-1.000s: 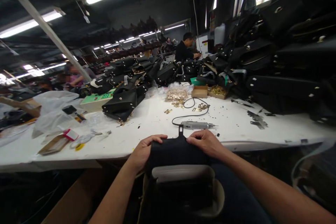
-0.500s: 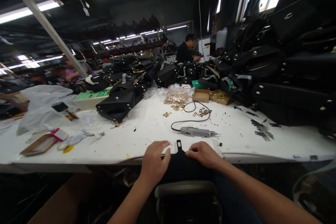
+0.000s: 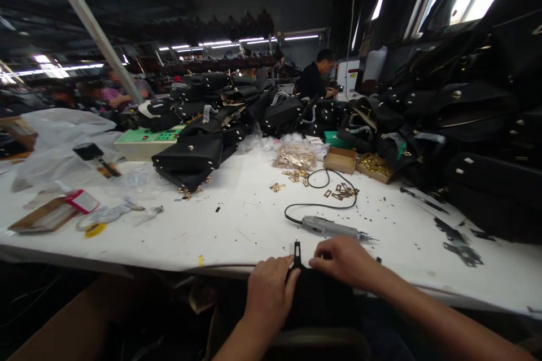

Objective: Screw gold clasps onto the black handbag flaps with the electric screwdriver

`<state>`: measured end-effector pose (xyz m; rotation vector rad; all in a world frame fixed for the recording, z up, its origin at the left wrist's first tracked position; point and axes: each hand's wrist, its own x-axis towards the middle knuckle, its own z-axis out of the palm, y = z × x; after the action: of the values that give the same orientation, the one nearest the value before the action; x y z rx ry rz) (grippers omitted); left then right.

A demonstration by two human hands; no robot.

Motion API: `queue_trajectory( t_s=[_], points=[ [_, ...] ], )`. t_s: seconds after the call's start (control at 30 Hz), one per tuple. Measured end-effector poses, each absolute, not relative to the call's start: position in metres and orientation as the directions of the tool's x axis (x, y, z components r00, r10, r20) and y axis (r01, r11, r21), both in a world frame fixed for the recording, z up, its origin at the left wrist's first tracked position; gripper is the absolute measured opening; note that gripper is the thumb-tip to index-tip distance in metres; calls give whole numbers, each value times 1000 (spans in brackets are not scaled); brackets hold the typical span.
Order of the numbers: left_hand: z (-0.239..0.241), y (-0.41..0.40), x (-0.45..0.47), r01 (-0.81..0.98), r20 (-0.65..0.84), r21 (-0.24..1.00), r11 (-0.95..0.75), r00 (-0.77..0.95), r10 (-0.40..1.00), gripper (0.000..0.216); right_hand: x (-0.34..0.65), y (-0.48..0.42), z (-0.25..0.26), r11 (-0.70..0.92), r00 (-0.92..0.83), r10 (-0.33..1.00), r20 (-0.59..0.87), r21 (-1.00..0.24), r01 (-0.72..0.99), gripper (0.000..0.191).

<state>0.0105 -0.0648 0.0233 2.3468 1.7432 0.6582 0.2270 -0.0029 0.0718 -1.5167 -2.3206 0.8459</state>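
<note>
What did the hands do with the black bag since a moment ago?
Both hands, left hand and right hand, slid closer together on the black bag, which sank lower at the table edge, hiding its pale inside. The grey power tool stayed on the table.

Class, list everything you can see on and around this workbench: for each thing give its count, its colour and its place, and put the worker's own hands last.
Table: one, white, across the middle.
Black bag piece: one, at the near table edge, under both hands; a slotted tab sticks up.
Electric tool: one, grey, corded, just beyond the hands.
Gold fittings: a bagged heap and loose pieces, mid-table.
Cardboard boxes: two, brown, right of the heap.
Black handbags: many, piled at the back and right.
Green-topped box: one, back left.
Plastic sheeting: white, far left.
Co-workers: several, seated behind.
Left hand: on the piece's left.
Right hand: on its top right.
</note>
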Motion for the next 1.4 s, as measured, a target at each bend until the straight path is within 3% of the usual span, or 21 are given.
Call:
queue_trajectory(
  t_s=[0.2, 0.4, 0.53, 0.7, 0.97, 1.17, 1.27, 1.33, 1.4],
  points=[
    [15, -38, 9, 859, 115, 475, -193, 157, 981, 12, 174, 114, 95, 401, -419, 904, 87, -513, 759, 19],
    [0, -36, 3, 787, 77, 607, -111, 80, 994, 8, 127, 210, 60, 357, -386, 923, 4, -386, 850, 28],
    [-6, -31, 1, 762, 65, 640, -98, 73, 995, 9, 115, 245, 39, 427, -458, 889, -9, -346, 835, 36],
    [-7, -29, 0, 733, 25, 678, -61, 60, 998, 8, 107, 267, 30, 546, -592, 802, -86, -298, 783, 25],
    [6, -26, 1, 714, -47, 700, 20, 18, 999, 9, 102, 266, 31, 522, -548, 831, -94, -205, 828, 23],
    [12, -24, 2, 701, -72, 712, 40, 16, 997, 12, 116, 235, 52, 485, -491, 870, 38, -239, 841, 37],
    [17, -23, 4, 700, -87, 712, 52, 15, 996, 14, 143, 194, 59, 496, -499, 862, 92, -363, 789, 37],
    [20, -23, 5, 702, -100, 709, 66, 7, 995, 15, 169, 157, 60, 532, -567, 821, 69, -453, 715, 31],
    [22, -23, 6, 706, -104, 704, 78, -6, 995, 16, 198, 120, 61, 573, -650, 760, -4, -470, 672, 25]
  ],
)
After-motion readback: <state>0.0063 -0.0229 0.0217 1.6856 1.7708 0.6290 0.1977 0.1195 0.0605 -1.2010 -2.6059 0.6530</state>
